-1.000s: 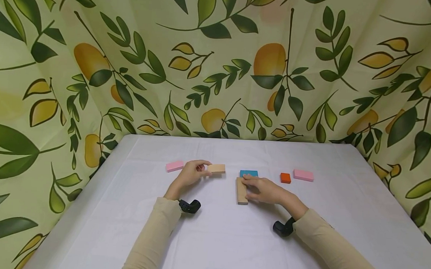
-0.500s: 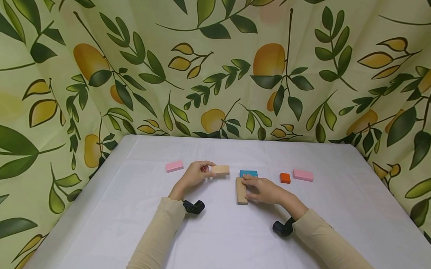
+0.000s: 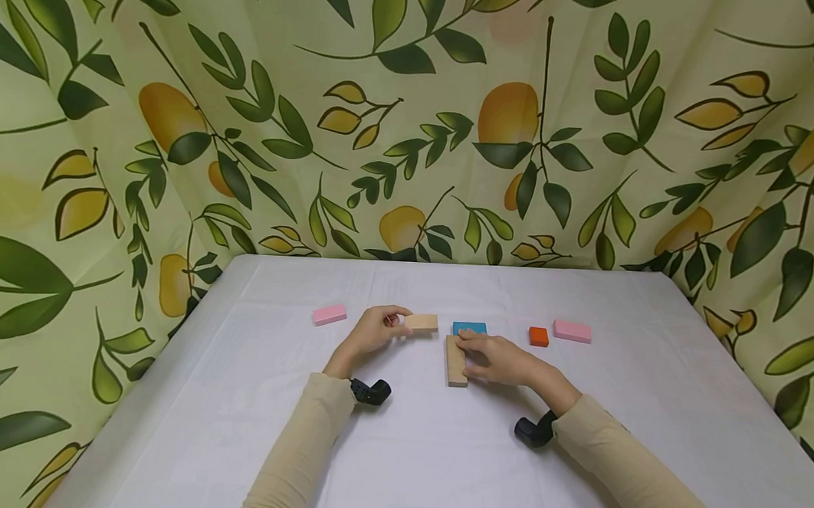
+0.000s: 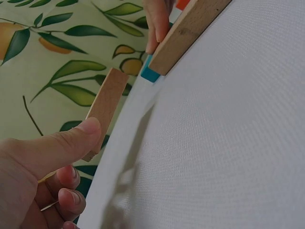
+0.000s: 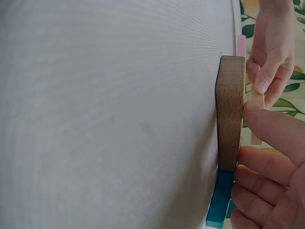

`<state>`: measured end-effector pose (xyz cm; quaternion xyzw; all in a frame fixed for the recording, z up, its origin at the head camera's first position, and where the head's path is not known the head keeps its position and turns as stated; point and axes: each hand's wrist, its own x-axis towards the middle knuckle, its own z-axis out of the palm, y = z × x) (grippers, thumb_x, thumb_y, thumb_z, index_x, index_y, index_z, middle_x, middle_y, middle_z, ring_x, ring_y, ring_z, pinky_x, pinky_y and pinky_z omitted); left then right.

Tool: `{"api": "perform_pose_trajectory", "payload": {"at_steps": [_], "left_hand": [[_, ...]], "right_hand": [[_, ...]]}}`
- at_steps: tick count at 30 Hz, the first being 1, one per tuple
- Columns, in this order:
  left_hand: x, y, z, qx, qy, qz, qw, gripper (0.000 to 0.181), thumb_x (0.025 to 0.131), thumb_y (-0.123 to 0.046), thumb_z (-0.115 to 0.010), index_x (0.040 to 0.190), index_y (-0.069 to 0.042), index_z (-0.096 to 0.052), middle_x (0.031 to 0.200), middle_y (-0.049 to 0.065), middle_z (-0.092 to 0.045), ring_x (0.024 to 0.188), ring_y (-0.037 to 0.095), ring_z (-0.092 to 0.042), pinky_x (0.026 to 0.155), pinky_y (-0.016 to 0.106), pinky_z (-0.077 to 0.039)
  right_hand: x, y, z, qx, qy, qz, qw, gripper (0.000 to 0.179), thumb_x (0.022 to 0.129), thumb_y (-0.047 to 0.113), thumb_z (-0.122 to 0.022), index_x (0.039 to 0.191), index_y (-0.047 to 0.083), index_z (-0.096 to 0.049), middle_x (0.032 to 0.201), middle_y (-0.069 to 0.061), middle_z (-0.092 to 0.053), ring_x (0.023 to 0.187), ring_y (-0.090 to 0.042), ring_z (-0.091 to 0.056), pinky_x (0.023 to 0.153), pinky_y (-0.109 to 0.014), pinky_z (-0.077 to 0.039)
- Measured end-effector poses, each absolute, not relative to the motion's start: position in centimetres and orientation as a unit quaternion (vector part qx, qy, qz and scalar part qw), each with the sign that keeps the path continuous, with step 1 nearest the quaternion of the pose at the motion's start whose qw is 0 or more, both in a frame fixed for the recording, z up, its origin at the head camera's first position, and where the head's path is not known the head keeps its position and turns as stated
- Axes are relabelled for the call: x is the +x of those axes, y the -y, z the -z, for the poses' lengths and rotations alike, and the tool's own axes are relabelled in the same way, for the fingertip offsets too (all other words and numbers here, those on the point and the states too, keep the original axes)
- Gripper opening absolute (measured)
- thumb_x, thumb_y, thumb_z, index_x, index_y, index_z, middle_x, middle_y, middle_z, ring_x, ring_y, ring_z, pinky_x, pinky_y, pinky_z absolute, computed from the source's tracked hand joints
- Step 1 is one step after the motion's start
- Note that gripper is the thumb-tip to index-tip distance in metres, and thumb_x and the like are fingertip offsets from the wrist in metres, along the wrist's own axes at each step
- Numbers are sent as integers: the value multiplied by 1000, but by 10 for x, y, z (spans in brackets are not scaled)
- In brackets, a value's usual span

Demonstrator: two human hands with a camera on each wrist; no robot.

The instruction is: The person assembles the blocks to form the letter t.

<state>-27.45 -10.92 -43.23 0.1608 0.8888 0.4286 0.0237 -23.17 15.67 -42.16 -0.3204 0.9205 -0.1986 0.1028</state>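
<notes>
The left hand (image 3: 373,331) is holding the raised wooden block (image 3: 422,322) above the tabletop (image 3: 403,453), to the left of the blue block (image 3: 472,326) and apart from it. Its thumb and fingers are pinching only the end that is pointing away from the blue block, so the other end is staying free. The lying wooden block (image 3: 454,364) is resting flat on the near side of the blue block, its far end seemingly touching it. The right hand (image 3: 501,360) is touching this lying block from above and from its right side; its thumb and fingers are spreading apart along the block, not clamping round it, as far as one is seeing. To the right of the blue block the red block (image 3: 538,337) is lying, and farther the right pink block (image 3: 572,331); well to the left is the left pink block (image 3: 329,314).

For doing this well, the pinch should be staying firm and level, because a hold at one end is probably letting the block tilt. The right hand should be pressing only lightly, so that the lying block is not sliding against the blue block.
</notes>
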Motion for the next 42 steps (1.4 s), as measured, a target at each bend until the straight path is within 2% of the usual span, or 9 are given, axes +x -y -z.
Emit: {"api": "perform_pose_trajectory", "payload": {"at_steps": [23,42], "left_hand": [[-276,103,435,166,-890,-424,33,30,83,-13,-74,112,-5,-69,75,1,-53,66,10,-42,58,18,-33],[-277,97,439,166,-890,-423,35,30,84,-15,-74,112,-5,-69,75,1,-53,67,10,-42,60,18,-33]], "right_hand": [[-233,-156,420,-308,-923,199,119,57,90,24,-68,138,-1,-50,152,-20,-39,142,-37,-37,112,-51,-37],[-232,-157,420,-318,-920,201,108,55,90,22,-67,136,-3,-51,151,-22,-41,141,-38,-39,111,-51,-37]]}}
